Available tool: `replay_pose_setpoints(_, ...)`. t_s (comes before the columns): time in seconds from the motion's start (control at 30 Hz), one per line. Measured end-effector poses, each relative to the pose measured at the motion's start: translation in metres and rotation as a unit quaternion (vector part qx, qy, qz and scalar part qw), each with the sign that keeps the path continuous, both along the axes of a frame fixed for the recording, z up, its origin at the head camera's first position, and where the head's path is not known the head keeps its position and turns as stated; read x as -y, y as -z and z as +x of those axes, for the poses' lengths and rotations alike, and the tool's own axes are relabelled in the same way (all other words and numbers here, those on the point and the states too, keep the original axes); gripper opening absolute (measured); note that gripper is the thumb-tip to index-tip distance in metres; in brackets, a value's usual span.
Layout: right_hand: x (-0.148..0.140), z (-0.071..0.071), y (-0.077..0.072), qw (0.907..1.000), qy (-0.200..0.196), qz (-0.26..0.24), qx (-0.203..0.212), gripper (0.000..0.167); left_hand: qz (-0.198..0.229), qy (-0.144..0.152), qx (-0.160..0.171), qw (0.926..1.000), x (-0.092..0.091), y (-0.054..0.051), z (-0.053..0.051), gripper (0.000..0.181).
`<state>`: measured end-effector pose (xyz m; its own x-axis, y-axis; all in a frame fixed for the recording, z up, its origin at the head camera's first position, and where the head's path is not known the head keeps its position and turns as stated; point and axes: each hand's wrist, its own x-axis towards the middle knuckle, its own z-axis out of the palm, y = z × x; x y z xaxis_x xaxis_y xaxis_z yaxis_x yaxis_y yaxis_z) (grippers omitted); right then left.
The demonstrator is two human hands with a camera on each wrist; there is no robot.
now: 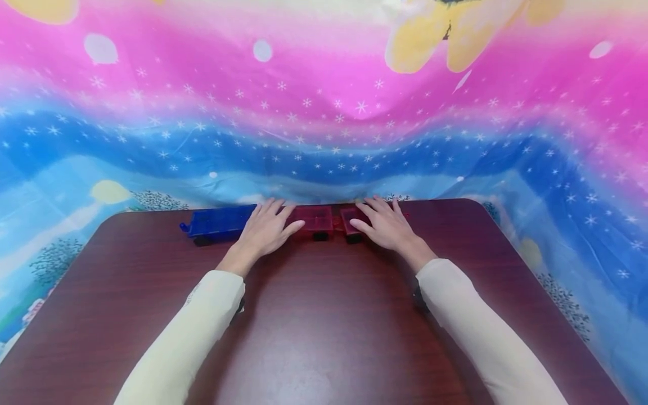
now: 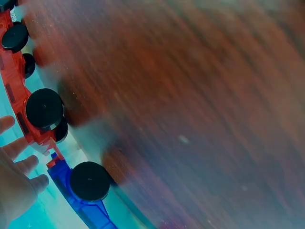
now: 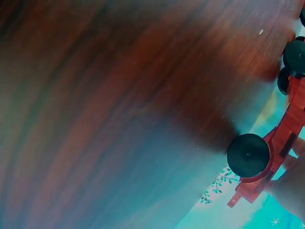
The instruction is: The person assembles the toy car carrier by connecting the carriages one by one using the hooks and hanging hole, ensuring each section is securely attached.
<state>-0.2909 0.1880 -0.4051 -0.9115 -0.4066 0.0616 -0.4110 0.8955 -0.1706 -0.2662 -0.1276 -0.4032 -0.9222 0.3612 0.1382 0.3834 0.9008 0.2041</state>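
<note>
A blue toy wagon with black wheels stands at the table's far edge, in line with a red wagon and another red one. The left wrist view shows the blue wagon linked to a red wagon. My left hand lies over the join of blue and red, fingers extended and spread. My right hand rests over the rightmost red wagon, fingers straight; in the right wrist view its fingers are behind that wagon. Neither hand is curled round a wagon.
The dark brown wooden table has rounded far corners. Right behind its far edge hangs a pink and blue cloth with snowflakes, which also runs down both sides. Light sleeves cover both forearms.
</note>
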Motion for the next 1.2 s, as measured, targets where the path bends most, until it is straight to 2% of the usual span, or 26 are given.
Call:
replay_pose_setpoints(0.37, 0.001, -0.001, 0.004, 1.0000, 0.001, 0.010, -0.001, 0.078, -0.023, -0.001, 0.020, 0.9995, -0.008, 0.004, -0.010, 0.065)
replay_pose_setpoints(0.57, 0.003, -0.001, 0.005, 0.9999, 0.003, 0.014, -0.003, 0.073, -0.033, 0.005, 0.019, 0.9993, -0.012, 0.007, -0.013, 0.065)
replay_pose_setpoints(0.8, 0.004, -0.002, 0.006, 0.9997, 0.001, 0.023, -0.011, 0.072, -0.041, 0.010, 0.011, 0.9991, -0.020, 0.009, -0.016, 0.072)
replay_pose_setpoints(1.03, 0.005, -0.003, 0.007, 0.9994, 0.002, 0.032, -0.016, 0.074, -0.052, 0.018, 0.029, 0.9981, -0.027, 0.009, -0.018, 0.079)
replay_pose_setpoints(1.2, 0.004, -0.005, 0.007, 0.9991, 0.006, 0.038, -0.021, 0.076, -0.063, 0.016, 0.029, 0.9974, -0.030, 0.011, -0.019, 0.083)
